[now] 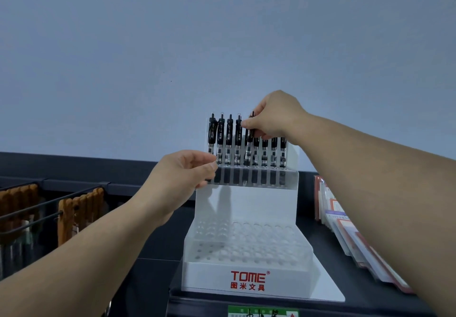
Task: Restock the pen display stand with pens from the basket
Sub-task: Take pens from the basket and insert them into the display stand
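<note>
A white tiered pen display stand (246, 208) with a red TOME logo stands on a dark shelf. Several black pens (229, 141) stand upright in its top row. My right hand (274, 117) pinches the upper part of one black pen (249, 144) near the middle of that row; this pen is slightly tilted. My left hand (182, 173) grips the left end of the top tier. The lower tiers show rows of holes with no pens in them. The basket is not in view.
Wire hooks with brown-carded items (76, 213) hang at the left. Red and white packaged goods (345, 228) lean at the right of the stand. A plain grey wall rises behind. A green and white label (261, 313) sits on the shelf's front edge.
</note>
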